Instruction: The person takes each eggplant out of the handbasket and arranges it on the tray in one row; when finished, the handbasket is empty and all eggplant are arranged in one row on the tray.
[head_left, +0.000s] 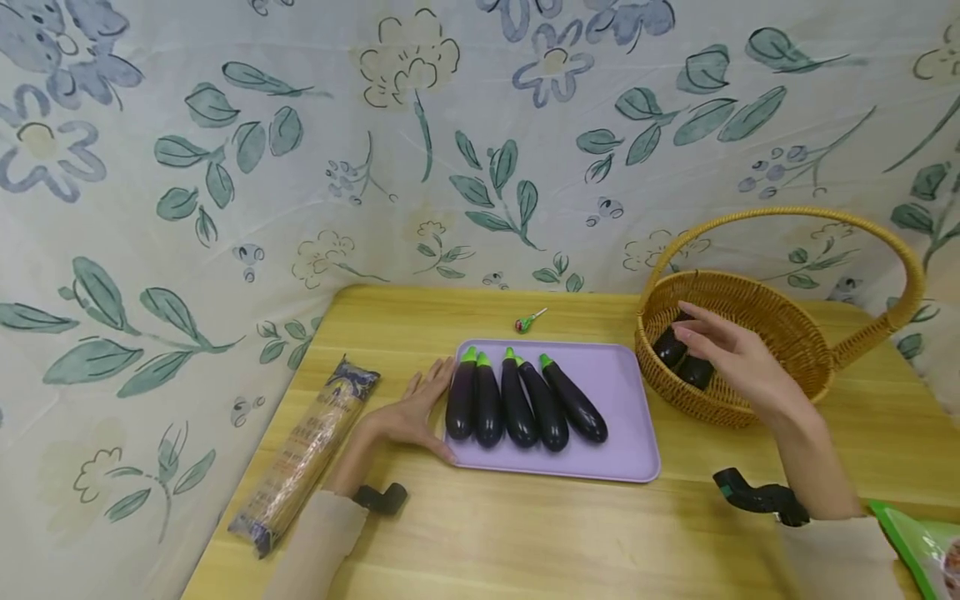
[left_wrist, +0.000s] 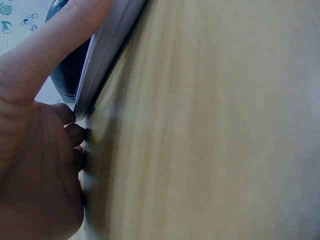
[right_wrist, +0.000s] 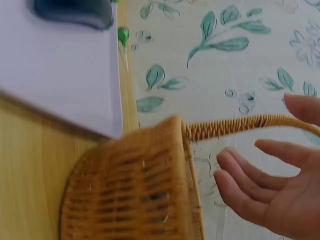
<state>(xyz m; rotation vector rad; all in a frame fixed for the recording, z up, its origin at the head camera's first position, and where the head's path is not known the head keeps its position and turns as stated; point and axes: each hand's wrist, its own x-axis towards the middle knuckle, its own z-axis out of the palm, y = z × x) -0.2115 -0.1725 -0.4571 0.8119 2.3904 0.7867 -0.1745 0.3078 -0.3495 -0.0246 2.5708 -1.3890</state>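
Several dark eggplants [head_left: 517, 408] with green stem ends lie side by side on a lilac tray [head_left: 626, 417], toward its left side. My left hand [head_left: 411, 417] rests against the tray's left edge, fingers spread, its thumb at the front left corner. Over the wicker basket [head_left: 708, 408], my right hand [head_left: 738, 354] hovers with loosely bent fingers. Nothing sits between those fingers in the right wrist view, where the hand [right_wrist: 280, 185] is above the basket's rim. Dark eggplants [head_left: 696, 372] lie inside the basket, partly covered by the right hand in the head view.
A lollipop [head_left: 527, 321] lies behind the tray. Left of the left arm is a long clear packet of what look like dry noodles [head_left: 307, 454]. A green-edged bag [head_left: 918, 546] is at the front right. The basket's tall handle [head_left: 787, 212] arches up before a floral cloth [head_left: 480, 125].
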